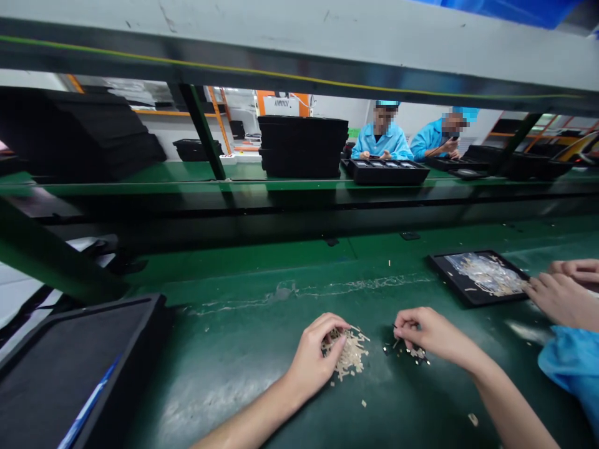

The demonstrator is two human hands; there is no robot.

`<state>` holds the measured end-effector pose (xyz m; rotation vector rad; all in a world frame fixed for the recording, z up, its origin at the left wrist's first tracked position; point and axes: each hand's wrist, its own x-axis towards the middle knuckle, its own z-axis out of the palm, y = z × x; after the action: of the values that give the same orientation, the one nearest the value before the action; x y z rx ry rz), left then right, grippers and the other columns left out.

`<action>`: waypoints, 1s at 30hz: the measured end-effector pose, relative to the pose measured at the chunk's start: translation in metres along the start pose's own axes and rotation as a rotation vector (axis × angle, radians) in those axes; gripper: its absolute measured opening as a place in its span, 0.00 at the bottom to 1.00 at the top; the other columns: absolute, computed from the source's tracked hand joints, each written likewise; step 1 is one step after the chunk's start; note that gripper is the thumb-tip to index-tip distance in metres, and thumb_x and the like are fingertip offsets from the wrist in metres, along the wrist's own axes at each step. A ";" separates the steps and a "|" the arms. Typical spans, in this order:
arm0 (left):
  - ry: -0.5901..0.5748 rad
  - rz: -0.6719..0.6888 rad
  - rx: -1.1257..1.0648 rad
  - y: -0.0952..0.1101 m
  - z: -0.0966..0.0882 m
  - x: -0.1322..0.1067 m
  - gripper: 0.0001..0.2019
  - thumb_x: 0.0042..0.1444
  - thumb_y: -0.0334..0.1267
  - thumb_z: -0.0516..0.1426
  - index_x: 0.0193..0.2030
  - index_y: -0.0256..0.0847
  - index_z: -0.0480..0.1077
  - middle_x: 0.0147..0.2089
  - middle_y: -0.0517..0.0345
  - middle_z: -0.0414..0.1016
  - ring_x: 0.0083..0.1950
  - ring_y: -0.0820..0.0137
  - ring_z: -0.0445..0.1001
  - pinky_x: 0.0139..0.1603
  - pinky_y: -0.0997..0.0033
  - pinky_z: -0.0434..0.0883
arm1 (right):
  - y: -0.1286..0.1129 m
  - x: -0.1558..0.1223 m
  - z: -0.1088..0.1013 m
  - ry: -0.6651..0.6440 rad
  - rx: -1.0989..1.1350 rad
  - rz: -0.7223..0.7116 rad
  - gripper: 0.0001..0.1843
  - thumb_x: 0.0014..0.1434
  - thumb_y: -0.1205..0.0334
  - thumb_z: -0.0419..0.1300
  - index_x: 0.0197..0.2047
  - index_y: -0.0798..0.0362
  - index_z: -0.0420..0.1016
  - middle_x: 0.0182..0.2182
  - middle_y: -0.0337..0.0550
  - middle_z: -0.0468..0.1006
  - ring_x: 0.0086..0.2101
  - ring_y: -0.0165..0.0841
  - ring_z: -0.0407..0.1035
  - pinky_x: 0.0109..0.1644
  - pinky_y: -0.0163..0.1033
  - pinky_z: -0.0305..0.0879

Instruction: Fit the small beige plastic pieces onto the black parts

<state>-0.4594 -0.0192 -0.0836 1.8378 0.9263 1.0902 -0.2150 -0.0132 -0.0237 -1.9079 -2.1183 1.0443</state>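
Observation:
A pile of small beige pieces [352, 357] lies on the green bench. My left hand [314, 352] is cupped against the pile's left side, thumb and fingers apart, touching some pieces. To the right, my right hand [423, 329] has its thumb and fingertips pinched together just above the bench. What sits in that pinch is too small to name. Beneath those fingers is a smaller cluster of black and beige bits [418, 354]. A few loose beige pieces, one a small beige chip [364, 403], are scattered nearby.
At right, a co-worker's hands [561, 290] reach to a black tray [472, 298] holding a clear bag and beige pieces. A black foam tray [42, 349] with a blue pen-like object [91, 399] stands at left. Overhead runs a grey shelf [281, 37]; two people sit beyond.

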 end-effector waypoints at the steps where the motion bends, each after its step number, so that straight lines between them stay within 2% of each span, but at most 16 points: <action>1: 0.001 0.000 0.006 0.000 0.000 0.000 0.08 0.56 0.29 0.51 0.39 0.37 0.70 0.39 0.52 0.72 0.39 0.69 0.69 0.37 0.73 0.64 | 0.000 0.002 0.001 -0.002 0.009 -0.003 0.11 0.56 0.57 0.53 0.26 0.54 0.69 0.20 0.39 0.77 0.22 0.28 0.68 0.26 0.30 0.55; 8: -0.022 0.119 0.049 0.004 0.004 -0.003 0.08 0.54 0.29 0.53 0.40 0.37 0.69 0.39 0.52 0.72 0.41 0.67 0.69 0.44 0.67 0.66 | -0.011 0.008 0.007 -0.070 0.010 -0.102 0.14 0.57 0.55 0.53 0.25 0.54 0.68 0.19 0.40 0.77 0.23 0.29 0.69 0.29 0.30 0.56; 11: -0.053 0.176 0.094 0.007 0.005 -0.004 0.08 0.53 0.30 0.54 0.40 0.37 0.69 0.39 0.51 0.72 0.42 0.66 0.68 0.45 0.66 0.65 | -0.010 0.007 0.009 -0.082 -0.047 -0.074 0.17 0.60 0.54 0.50 0.24 0.53 0.66 0.15 0.37 0.74 0.19 0.28 0.67 0.29 0.30 0.56; 14: -0.079 0.197 0.119 0.008 0.004 -0.005 0.07 0.53 0.30 0.54 0.40 0.37 0.69 0.39 0.50 0.72 0.42 0.65 0.68 0.44 0.66 0.66 | -0.003 0.008 0.012 -0.011 -0.187 0.001 0.20 0.62 0.51 0.46 0.23 0.52 0.61 0.10 0.33 0.67 0.17 0.28 0.65 0.28 0.30 0.54; 20: -0.068 0.196 0.115 0.007 0.003 -0.005 0.08 0.54 0.30 0.52 0.40 0.37 0.69 0.39 0.50 0.73 0.42 0.66 0.69 0.45 0.66 0.66 | 0.008 0.013 0.017 0.138 -0.406 0.001 0.20 0.63 0.52 0.46 0.23 0.51 0.61 0.21 0.38 0.71 0.26 0.33 0.67 0.27 0.32 0.47; 25: -0.072 0.187 0.114 0.006 0.003 -0.004 0.08 0.54 0.30 0.52 0.41 0.37 0.69 0.39 0.50 0.72 0.42 0.66 0.69 0.45 0.65 0.67 | 0.006 0.013 0.014 0.135 -0.371 0.023 0.12 0.60 0.58 0.51 0.26 0.50 0.61 0.20 0.36 0.72 0.25 0.32 0.66 0.26 0.31 0.47; 30: -0.074 0.173 0.108 0.006 0.003 -0.004 0.08 0.54 0.29 0.52 0.40 0.37 0.69 0.38 0.50 0.73 0.42 0.66 0.69 0.45 0.66 0.67 | 0.001 0.006 0.009 0.045 -0.237 -0.012 0.11 0.58 0.59 0.53 0.25 0.51 0.64 0.18 0.36 0.73 0.23 0.30 0.69 0.26 0.29 0.52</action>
<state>-0.4566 -0.0263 -0.0805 2.0642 0.8085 1.0858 -0.2197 -0.0112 -0.0337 -1.9933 -2.3151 0.7693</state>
